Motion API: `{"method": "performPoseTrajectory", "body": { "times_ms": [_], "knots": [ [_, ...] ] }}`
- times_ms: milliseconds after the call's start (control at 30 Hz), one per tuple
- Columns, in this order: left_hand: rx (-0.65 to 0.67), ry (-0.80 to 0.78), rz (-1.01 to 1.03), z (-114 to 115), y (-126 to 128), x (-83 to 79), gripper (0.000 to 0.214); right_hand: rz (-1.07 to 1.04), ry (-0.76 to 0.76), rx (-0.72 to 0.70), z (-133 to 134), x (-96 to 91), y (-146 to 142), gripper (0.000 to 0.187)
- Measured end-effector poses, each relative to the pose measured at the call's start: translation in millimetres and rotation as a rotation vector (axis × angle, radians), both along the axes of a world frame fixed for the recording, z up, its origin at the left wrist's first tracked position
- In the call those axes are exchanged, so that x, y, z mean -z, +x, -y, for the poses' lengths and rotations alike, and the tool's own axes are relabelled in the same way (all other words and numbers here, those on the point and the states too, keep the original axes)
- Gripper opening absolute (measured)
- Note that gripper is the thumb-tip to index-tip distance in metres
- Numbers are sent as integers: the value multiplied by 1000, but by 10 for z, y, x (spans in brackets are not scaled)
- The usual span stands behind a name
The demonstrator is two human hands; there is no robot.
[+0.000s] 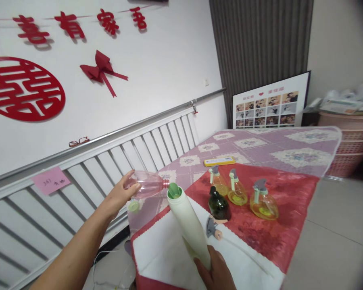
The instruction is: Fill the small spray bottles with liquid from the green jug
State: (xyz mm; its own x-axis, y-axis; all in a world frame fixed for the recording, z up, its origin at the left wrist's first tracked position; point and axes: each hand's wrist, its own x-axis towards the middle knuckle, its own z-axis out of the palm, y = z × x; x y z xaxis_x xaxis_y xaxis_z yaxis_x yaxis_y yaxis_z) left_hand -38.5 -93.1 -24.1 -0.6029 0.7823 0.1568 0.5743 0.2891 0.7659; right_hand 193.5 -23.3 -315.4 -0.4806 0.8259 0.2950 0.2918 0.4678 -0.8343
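Observation:
My left hand (pixel 124 192) is closed round the base of a clear pink bottle (pixel 148 184), which lies sideways in the air with its open neck facing right. My right hand (pixel 216 270) grips a long pale green bottle (pixel 189 225) near its lower end. That bottle is tilted, and its open mouth with a green spout meets the pink bottle's neck. Whether liquid flows between them I cannot tell. A grey and peach spray head (pixel 213 227) with a thin tube rests on the white cloth (pixel 157 257). Near my left hand lies a pale green cap (pixel 134 207).
Several spray bottles with yellow liquid, one of them (pixel 263 203) at the right, stand on the red cloth (pixel 269 241) beside a dark green bottle (pixel 219 205). A yellow box (pixel 219 161) lies behind them. A white radiator (pixel 124 161) runs along the left wall. Pink baskets (pixel 345 145) stand at right.

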Motion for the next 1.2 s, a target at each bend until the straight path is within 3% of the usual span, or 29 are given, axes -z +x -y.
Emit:
{"method": "performPoseTrajectory", "body": {
  "times_ms": [1200],
  "knots": [
    [14,-9,15,-14,9,-30,79,19,-14,-2,15,-9,-3,39]
  ]
}}
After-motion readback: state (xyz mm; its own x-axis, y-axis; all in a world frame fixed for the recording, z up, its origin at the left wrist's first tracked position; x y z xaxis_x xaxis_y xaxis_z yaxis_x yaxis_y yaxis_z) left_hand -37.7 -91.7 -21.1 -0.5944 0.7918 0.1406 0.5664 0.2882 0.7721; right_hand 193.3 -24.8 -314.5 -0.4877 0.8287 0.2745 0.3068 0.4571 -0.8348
